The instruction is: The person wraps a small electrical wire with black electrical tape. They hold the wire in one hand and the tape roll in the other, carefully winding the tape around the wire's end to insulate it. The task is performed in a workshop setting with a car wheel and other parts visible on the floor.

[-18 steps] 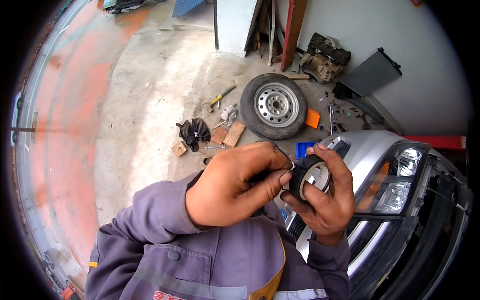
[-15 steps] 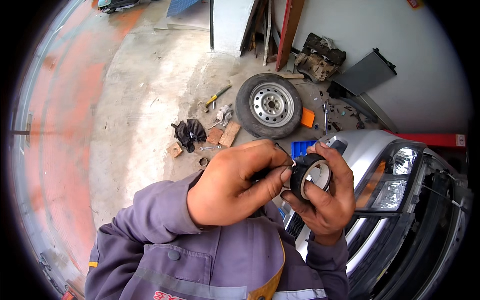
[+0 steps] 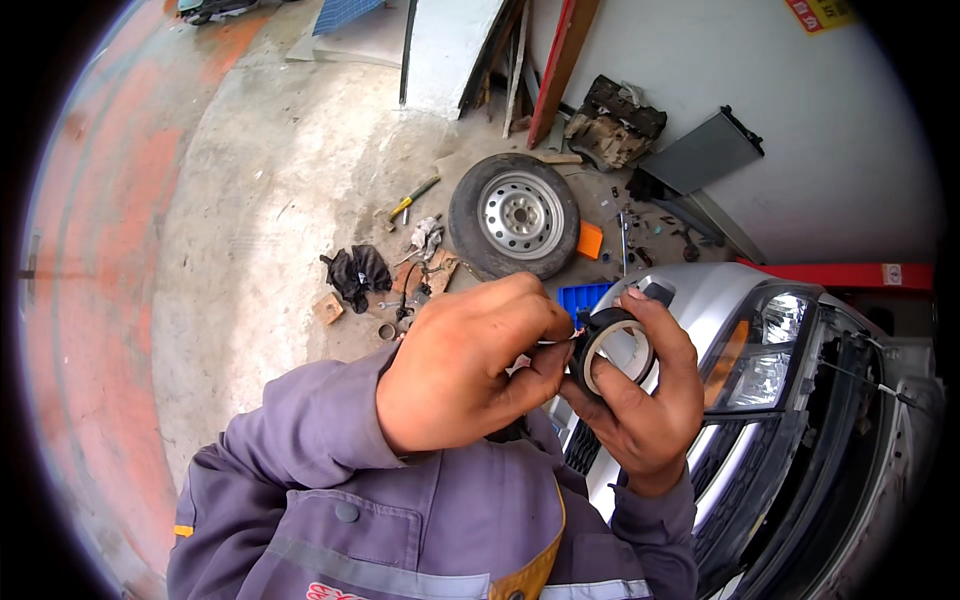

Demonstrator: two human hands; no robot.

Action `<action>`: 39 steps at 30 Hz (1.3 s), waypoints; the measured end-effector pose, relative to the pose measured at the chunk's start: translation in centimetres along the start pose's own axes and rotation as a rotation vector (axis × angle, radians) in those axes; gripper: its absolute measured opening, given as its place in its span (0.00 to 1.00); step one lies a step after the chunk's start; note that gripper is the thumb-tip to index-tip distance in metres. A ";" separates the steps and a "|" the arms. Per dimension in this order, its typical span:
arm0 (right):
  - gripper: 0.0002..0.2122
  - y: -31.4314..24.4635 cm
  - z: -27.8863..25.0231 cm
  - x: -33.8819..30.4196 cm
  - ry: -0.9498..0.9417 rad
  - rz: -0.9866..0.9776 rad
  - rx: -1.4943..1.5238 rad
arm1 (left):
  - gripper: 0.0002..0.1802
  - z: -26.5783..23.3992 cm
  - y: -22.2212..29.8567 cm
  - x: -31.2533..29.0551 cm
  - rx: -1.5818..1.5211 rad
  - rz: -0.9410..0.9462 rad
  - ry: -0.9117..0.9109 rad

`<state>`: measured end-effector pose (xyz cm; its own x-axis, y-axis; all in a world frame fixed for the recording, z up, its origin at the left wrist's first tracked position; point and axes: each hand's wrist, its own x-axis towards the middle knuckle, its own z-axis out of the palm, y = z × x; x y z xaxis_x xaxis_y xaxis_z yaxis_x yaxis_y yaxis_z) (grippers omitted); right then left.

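My right hand (image 3: 650, 420) grips a roll of black tape (image 3: 586, 374), with fingers at its rim and a finger through its pale core. Close beside the roll, my left hand (image 3: 470, 365) is closed in a pinch, its fingertips almost touching the tape. A thin dark wire (image 3: 408, 288) shows beyond the left hand and seems to run from its grip. What lies between the left fingertips is mostly hidden.
On the right stands a silver car front with a headlight (image 3: 775, 350). A wheel (image 3: 515, 217) lies ahead on the floor, near a hammer (image 3: 413, 199), a black cloth (image 3: 357, 275), a blue bin (image 3: 582, 297) and an orange block (image 3: 590, 240). A grey panel (image 3: 703, 153) leans on the wall.
The dark wire has come into view beyond my left hand. The tape roll has turned slightly, showing more of its open core. The floor and car have shifted a little left in view.
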<state>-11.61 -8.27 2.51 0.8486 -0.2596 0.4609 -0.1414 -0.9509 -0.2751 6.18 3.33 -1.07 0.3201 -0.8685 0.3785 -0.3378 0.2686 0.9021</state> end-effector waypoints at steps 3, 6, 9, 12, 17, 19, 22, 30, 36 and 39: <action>0.17 -0.3 0.3 0.1 0.018 0.034 0.156 | 0.08 -0.2 -0.2 -0.5 -0.031 -0.021 0.032; 0.16 0.1 0.9 -0.3 0.038 0.078 0.431 | 0.07 -0.3 -0.7 -1.1 -0.256 -0.192 0.065; 0.16 0.3 1.0 -0.9 0.035 0.107 0.671 | 0.07 -1.4 -0.6 -1.0 -0.563 -0.516 0.093; 0.17 0.6 0.9 -1.5 0.029 0.119 0.778 | 0.13 -2.0 -1.2 -1.3 -0.843 -0.545 0.045; 0.17 0.2 1.2 -0.5 -0.009 0.058 0.641 | 0.16 -0.8 -0.3 -2.8 -0.736 -0.355 -0.039; 0.17 0.0 1.0 -0.4 -0.024 0.046 0.583 | 0.13 -0.5 -0.7 -2.7 -0.554 -0.243 -0.004; 0.17 0.0 1.3 -0.4 -0.016 0.052 0.574 | 0.10 -0.3 -0.6 -2.6 -0.345 -0.150 0.075; 0.13 0.8 1.2 -1.7 -0.042 0.221 0.938 | 0.09 0.3 0.2 -1.9 -0.600 -0.401 0.063; 0.14 -0.2 1.2 -2.4 -0.061 0.565 1.236 | 0.10 -0.1 -0.3 -2.0 -0.796 -0.554 -0.038; 0.20 0.3 1.5 -2.1 -0.188 0.601 1.219 | 0.10 0.1 -0.6 -2.2 -0.758 -0.564 -0.059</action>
<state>-12.67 -7.78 0.18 0.8857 -0.4563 -0.0853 -0.0579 0.0735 -0.9956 5.57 5.04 -2.43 0.2084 -0.9669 -0.1471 0.5252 -0.0162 0.8508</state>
